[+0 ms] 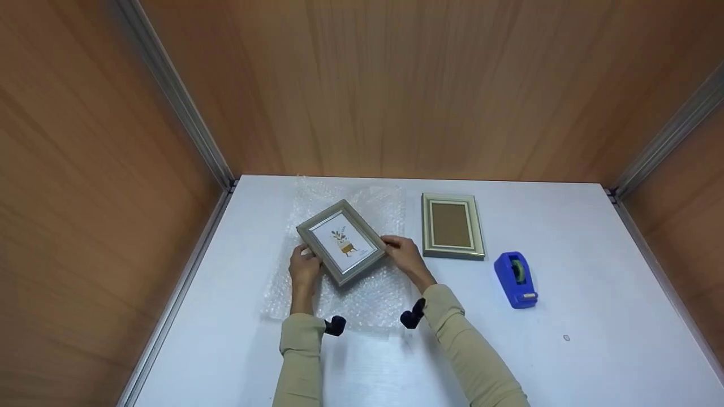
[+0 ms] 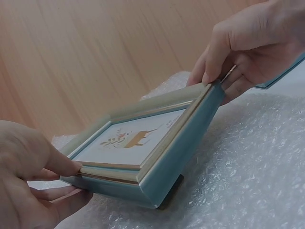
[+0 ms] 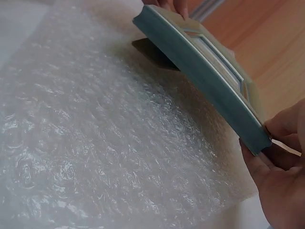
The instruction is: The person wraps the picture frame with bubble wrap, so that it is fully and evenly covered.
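Note:
A picture frame (image 1: pixel 343 242) with a small plant print is held tilted above a sheet of bubble wrap (image 1: pixel 362 302). My left hand (image 1: pixel 304 265) pinches its left edge, thumb on the front and fingers beneath, as the left wrist view shows. At the opposite corner my right hand (image 1: pixel 405 255) pinches it the same way, thumb (image 2: pixel 208 76) over the rim. The frame's side (image 3: pixel 209 90) looks blue-green in the right wrist view. A dark stand flap (image 3: pixel 155 53) sticks out from its back.
A second picture frame (image 1: pixel 452 226), with a plain brown middle, lies to the right of the bubble wrap. Nearer on the right stands a blue tape dispenser (image 1: pixel 516 280). A tiny scrap (image 1: pixel 566 337) lies on the white table (image 1: pixel 611 282). Wooden panels (image 1: pixel 418 90) enclose the back and sides.

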`<move>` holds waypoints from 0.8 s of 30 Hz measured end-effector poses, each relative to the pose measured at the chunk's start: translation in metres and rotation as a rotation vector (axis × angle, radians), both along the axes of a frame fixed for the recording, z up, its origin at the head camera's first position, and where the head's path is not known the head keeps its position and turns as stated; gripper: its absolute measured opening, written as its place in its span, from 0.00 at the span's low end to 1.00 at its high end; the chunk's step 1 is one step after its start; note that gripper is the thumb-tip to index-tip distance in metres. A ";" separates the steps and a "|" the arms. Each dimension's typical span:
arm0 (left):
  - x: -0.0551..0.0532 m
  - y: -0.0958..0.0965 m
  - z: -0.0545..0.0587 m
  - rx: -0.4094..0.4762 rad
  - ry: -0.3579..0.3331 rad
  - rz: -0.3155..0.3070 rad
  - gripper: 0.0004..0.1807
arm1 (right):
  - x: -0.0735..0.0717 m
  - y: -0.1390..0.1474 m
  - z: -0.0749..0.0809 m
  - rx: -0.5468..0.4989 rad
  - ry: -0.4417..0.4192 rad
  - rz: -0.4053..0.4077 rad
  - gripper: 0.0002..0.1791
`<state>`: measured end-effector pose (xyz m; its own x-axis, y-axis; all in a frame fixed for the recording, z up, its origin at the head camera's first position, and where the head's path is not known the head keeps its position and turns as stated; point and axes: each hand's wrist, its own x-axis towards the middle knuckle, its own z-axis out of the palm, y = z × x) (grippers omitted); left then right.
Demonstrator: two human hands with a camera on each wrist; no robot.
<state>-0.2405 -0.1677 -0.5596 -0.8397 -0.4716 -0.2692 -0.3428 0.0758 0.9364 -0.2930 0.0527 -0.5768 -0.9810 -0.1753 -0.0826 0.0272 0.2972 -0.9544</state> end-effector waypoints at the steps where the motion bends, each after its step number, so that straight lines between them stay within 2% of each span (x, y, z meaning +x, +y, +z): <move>1: 0.000 0.000 0.000 -0.003 -0.001 0.002 0.30 | -0.001 -0.001 0.000 -0.002 0.001 -0.009 0.16; 7: -0.001 0.002 -0.002 -0.029 0.023 0.012 0.29 | -0.004 -0.004 -0.001 0.013 0.001 -0.049 0.15; 14: -0.001 0.003 -0.004 -0.063 0.023 0.023 0.29 | -0.008 -0.004 -0.002 0.052 0.041 -0.043 0.15; 24: 0.000 0.001 -0.011 -0.095 0.010 0.021 0.29 | -0.009 -0.007 -0.009 0.070 0.024 -0.008 0.15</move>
